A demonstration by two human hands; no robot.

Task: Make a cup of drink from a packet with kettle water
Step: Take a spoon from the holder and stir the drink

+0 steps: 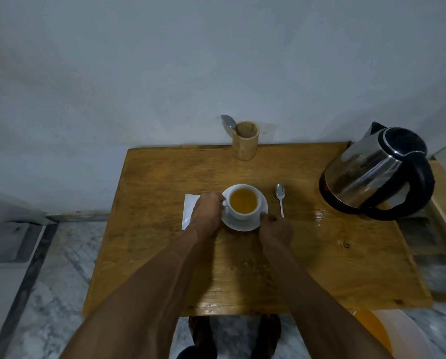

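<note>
Wooden tabletop [320, 255] set against a pale wall carries everything needed: a white cup [243, 202] full of amber drink sits on its saucer [238, 225] near the table's centre, with a steel kettle [374, 172] out at about 2 o'clock from it, a loose spoon [280, 196] just beside the saucer at 3 o'clock, a wooden holder [245, 141] with another spoon at 12 o'clock, and a white paper or packet [189, 208] at 9 o'clock, partly under the left hand. The cup looks like thin ceramic, light but fragile, and filled close to the brim, so it probably slops easily and may be hot; the handle or the saucer rim are the sensible places to hold. The left hand [207, 209] is curled closed at the cup's handle side, fingers apparently pinching the handle. The right hand [276, 229] is loosely closed, its fingertips touching the saucer's rim at 5 o'clock. The drink seems essentially made.
</note>
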